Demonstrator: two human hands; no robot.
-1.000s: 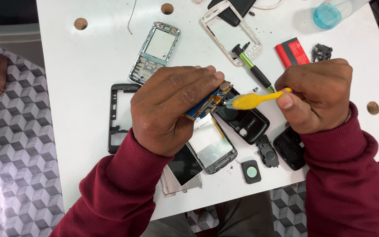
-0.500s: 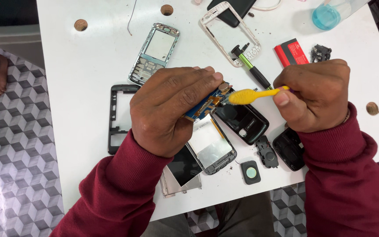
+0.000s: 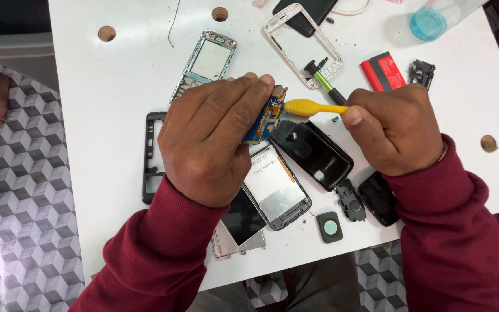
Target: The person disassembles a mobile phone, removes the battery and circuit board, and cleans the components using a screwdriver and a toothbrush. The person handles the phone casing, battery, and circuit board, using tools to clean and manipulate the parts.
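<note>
**Brush on a circuit board over a parts-strewn tabletop**

A white tabletop with round plugged holes stands on a grey cube-patterned floor. Phone frames, a screen module, a black back cover and a red battery lie around. The left hand is clamped on a blue circuit board, above the middle of the tabletop. The right hand is closed around a yellow brush; its head has moved left onto the board since a second ago. Fingers hide most of the board.
</note>
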